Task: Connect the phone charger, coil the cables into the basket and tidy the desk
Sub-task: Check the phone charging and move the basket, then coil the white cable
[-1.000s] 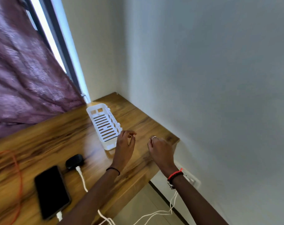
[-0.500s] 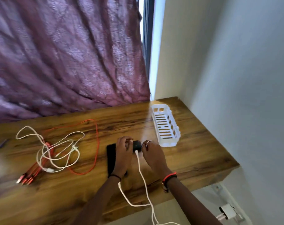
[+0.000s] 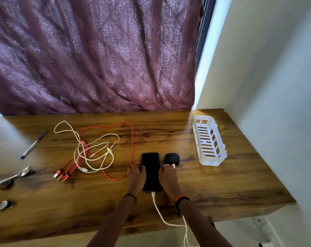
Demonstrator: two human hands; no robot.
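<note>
At lower centre of the frame, a person's left hand [image 3: 136, 174] and right hand [image 3: 168, 175] rest flat along either long edge of a black phone [image 3: 151, 171] lying face-up on the wooden desk [image 3: 213, 189]. The fingers are extended rather than curled, bracketing the phone and pressing at its sides without lifting it. A white charger cable [image 3: 157, 209] is seated in the phone's near end and trails off the desk's front edge toward the bottom of the frame, so the connecting step looks done and the phone is apparently being squared up.

Just right of the phone sits a small black rounded case [image 3: 171, 158], matte, with a second white plug touching it near the right fingertips. The white slotted plastic basket [image 3: 220, 139] stands at right of centre, holding nothing visible.

The likely next move is the tangle left of centre: a thin orange cable [image 3: 132, 139] looped wide around a limp white cable [image 3: 97, 145], with a splayed cluster of orange connectors. They interlace, so separating them before winding seems necessary.

At far left lie a purple-capped pen [image 3: 33, 145], a shiny metal spoon [image 3: 14, 176] and a small round metal object, too blurred to identify. A patterned purple curtain fills the upper frame.
</note>
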